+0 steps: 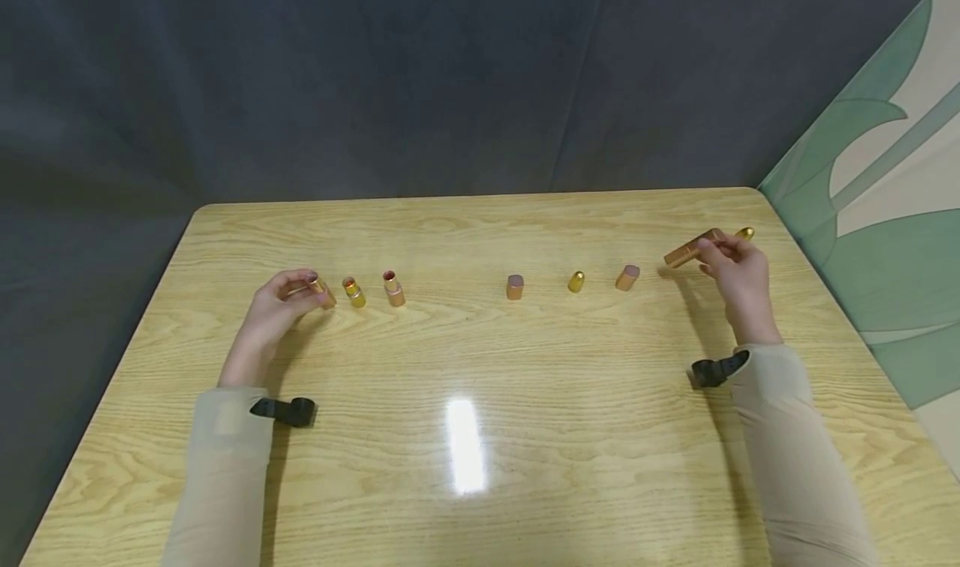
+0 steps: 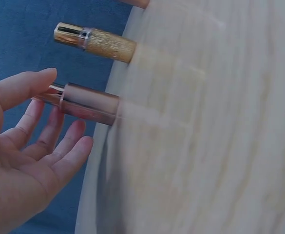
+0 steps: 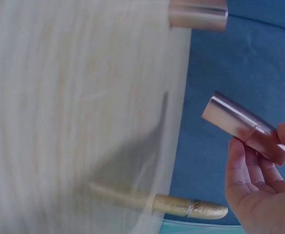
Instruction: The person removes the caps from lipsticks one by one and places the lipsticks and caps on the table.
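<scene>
Tube (image 3: 244, 127), rose-gold, in right hand (image 1: 738, 280), any lettering indistinct

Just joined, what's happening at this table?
A person's left hand pinches the neck of an open coppery tube; an open gold tube and another open coppery tube stand alongside. The right hand holds a closed coppery tube off the table, near a closed gold tube. Between the hands stand two coppery caps and a gold cap.

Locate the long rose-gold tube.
In the head view, the long rose-gold tube is at right, in the right hand, left of the gold tube.
</scene>
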